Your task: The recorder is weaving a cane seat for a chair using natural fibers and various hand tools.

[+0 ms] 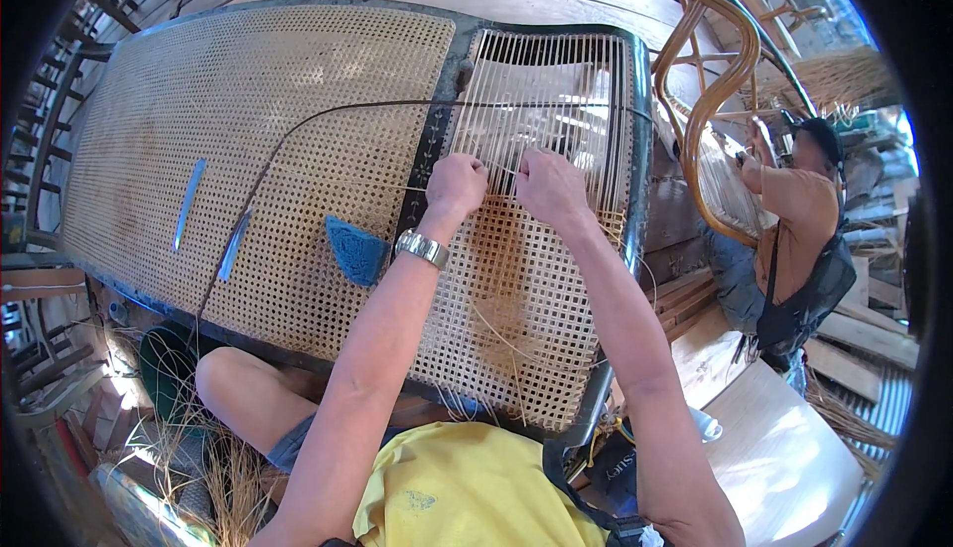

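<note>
Both my hands are over a dark-framed panel (643, 80) strung with woven cane. My left hand (459, 185) is closed in a fist, and a thin pale cane strand (402, 188) trails out of it to the left. Just to its right, my right hand (553, 188) is also closed, its fingers pinched on the strand between the two hands. Below them the cane mesh (516, 299) is woven in small squares, brownish in the middle. Beyond them, parallel lengthwise strands (536, 80) stretch to the far frame with gaps between. The fingertips are partly hidden.
A larger finished cane panel (248, 100) lies left, crossed by a thin dark rod (273, 155). On it rest a blue block (355, 251) and blue strips (189, 205). Right, a co-worker (804, 209) sits by a curved wooden chair frame (730, 41). Loose fibres (233, 487) lie lower left.
</note>
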Demonstrator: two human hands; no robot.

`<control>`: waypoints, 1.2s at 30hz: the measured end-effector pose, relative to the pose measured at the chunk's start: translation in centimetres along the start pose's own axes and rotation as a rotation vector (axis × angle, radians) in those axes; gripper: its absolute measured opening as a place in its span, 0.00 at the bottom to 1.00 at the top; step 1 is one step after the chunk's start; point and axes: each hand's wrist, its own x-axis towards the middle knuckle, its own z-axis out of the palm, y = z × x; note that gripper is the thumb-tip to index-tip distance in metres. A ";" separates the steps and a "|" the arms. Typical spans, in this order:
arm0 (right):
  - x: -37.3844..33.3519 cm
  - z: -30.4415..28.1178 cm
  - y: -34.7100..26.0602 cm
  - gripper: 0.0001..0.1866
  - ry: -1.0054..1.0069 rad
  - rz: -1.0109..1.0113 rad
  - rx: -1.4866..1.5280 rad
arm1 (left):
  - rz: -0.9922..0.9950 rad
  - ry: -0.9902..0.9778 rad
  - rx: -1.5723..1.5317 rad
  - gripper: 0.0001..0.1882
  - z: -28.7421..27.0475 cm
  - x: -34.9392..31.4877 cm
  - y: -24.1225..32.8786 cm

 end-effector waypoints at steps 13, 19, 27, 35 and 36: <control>-0.1 -0.9 -1.4 0.11 -0.059 0.037 0.016 | 0.070 0.130 0.026 0.12 -0.7 0.2 -0.8; 0.3 -0.6 -1.1 0.10 -0.042 0.014 0.007 | 0.045 -0.015 -0.054 0.11 -1.0 0.8 -1.0; 0.5 -0.2 -1.6 0.11 -0.041 0.045 0.054 | -0.156 -0.108 -0.454 0.13 -0.7 1.4 -2.1; 0.7 -0.6 -1.3 0.12 -0.110 0.041 0.001 | -0.024 -0.035 0.016 0.14 -1.1 2.9 -2.8; 0.8 -0.7 -1.2 0.12 -0.134 0.059 -0.007 | -0.021 -0.035 0.018 0.14 -1.2 3.0 -2.9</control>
